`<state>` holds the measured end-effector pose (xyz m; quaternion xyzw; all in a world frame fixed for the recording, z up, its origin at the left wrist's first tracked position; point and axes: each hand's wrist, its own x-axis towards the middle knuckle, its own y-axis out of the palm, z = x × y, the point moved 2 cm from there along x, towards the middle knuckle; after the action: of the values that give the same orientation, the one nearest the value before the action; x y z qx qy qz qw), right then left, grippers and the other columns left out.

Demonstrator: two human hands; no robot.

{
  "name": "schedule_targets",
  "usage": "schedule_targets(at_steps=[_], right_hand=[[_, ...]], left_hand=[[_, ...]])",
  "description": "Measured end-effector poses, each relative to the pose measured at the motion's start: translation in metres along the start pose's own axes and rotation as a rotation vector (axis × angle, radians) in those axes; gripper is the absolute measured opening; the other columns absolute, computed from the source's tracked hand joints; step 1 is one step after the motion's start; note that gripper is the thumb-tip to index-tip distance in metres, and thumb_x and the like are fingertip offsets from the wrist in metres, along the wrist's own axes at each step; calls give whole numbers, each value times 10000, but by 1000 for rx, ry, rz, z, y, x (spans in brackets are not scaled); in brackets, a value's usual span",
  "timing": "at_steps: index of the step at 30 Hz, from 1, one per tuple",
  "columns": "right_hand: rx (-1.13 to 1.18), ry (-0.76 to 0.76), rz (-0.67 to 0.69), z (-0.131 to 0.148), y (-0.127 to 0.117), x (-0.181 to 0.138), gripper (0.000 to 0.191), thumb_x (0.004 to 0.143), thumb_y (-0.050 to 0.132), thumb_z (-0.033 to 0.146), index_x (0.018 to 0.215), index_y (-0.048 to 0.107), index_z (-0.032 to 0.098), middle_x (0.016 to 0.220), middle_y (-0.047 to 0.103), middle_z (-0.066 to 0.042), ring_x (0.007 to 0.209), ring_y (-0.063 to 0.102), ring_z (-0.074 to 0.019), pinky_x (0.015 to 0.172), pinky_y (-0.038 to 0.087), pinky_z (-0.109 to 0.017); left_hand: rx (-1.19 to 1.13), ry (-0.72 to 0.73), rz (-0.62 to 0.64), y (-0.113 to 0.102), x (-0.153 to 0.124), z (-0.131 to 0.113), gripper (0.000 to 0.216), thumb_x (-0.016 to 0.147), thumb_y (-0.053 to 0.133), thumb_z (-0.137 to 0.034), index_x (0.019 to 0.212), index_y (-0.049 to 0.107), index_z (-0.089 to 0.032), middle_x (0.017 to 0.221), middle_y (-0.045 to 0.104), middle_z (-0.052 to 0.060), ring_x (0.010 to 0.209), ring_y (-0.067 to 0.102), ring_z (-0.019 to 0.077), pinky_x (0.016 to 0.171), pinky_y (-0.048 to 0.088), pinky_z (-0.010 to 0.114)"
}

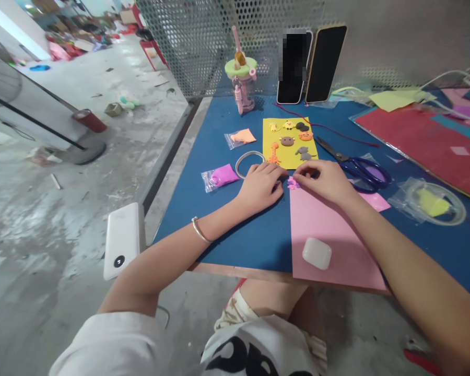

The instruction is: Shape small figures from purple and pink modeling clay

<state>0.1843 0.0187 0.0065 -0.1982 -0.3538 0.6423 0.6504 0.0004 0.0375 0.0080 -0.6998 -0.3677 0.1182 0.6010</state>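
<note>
My right hand (323, 180) has thumb and fingertips pinched at a small pink-purple piece (293, 183), whose shape is too small to make out. That piece lies by the top left corner of a pink sheet (317, 219). Palm down on the blue table, my left hand (262, 183) holds nothing visible, its thumb apart from its fingers. Just beyond both hands is a yellow card (290, 151) bearing small animal figures, among them an orange giraffe (274, 153) and a grey elephant (305, 153). A roll of tape (250, 165) sits beside my left fingers.
Blue-handled scissors (352, 166) lie right of the card. Small bags hold purple (221, 176) and orange (243, 137) material. A white case (317, 254) rests on the pink sheet. Behind stand a lidded cup (243, 86) and two phones, one gold-edged (326, 63). Coloured sheets (426, 141) lie right.
</note>
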Motion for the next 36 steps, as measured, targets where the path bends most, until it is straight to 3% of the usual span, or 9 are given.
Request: schedule_targets(at_steps=[5, 12, 27, 36], right_hand=[[-5, -30, -44, -1, -2, 0, 139, 762, 624, 306, 751, 710, 197, 742, 651, -34, 630, 536, -149, 621, 411, -291], [5, -22, 34, -5, -7, -4, 203, 732, 639, 279, 886, 748, 204, 943, 665, -69, 670, 567, -151, 600, 443, -290], [31, 18, 54, 3, -7, -7, 120, 723, 654, 281, 790, 720, 206, 834, 681, -42, 667, 563, -158, 613, 438, -293], [50, 47, 87, 6, -5, -9, 144, 729, 638, 295, 808, 726, 213, 762, 685, -26, 625, 555, -149, 583, 419, -280]], left_hand=[[-9, 4, -17, -1, 0, 2, 289, 836, 455, -166, 1096, 580, -184, 1108, 645, 56, 1059, 548, 213, 864, 373, 365], [-61, 7, 6, 1, 0, 2, 364, 846, 429, -149, 1173, 581, -198, 1162, 639, 64, 1103, 531, 217, 883, 381, 371], [-32, 66, 40, 0, 1, 2, 430, 869, 403, -148, 1247, 576, -261, 1271, 574, 50, 1192, 464, 232, 968, 339, 400], [-173, 26, 34, 6, 4, 10, 388, 830, 420, -125, 1116, 637, -271, 1222, 607, 2, 1168, 479, 203, 955, 315, 397]])
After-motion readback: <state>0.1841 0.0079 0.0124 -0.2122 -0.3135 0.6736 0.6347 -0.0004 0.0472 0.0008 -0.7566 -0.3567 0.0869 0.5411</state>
